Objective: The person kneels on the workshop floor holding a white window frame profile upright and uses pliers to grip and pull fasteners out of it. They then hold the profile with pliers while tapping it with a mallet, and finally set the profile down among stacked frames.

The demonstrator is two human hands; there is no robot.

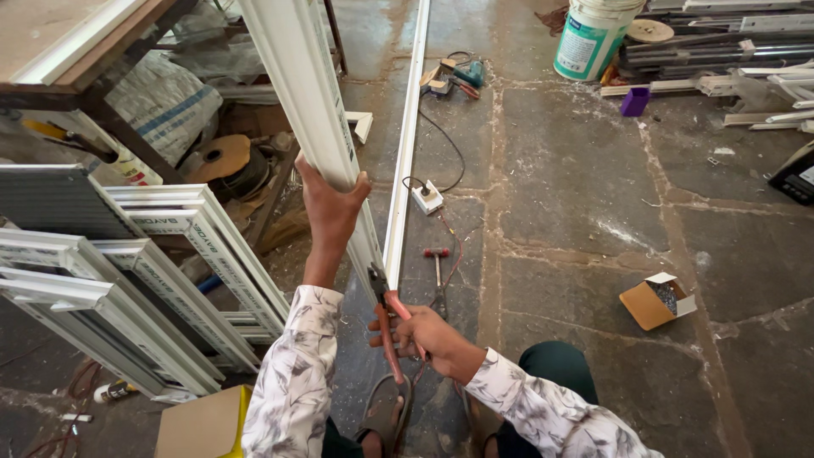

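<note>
While a stone-slab floor (585,203) stretched out underfoot, a worker in a patterned shirt steadied a long white window-frame profile (309,102) that slanted up and away from near the person's lap toward the top of the view. Stacked white frames (144,280) leaned at the worker's left under a wooden workbench (76,42), and a second long white strip (405,144) lay flat on the floor just beside the held profile. The left hand (331,208) was wrapped firmly around the profile partway up its length. The right hand (428,339) was closed around the red handles of a pair of pliers (386,318), whose dark nose met the profile's lower end. Farther off stood a white plastic bucket (591,38), with an open cardboard box of screws (657,301) to the right, a white power strip (428,198) and a small hammer (437,276) near the strip.
</note>
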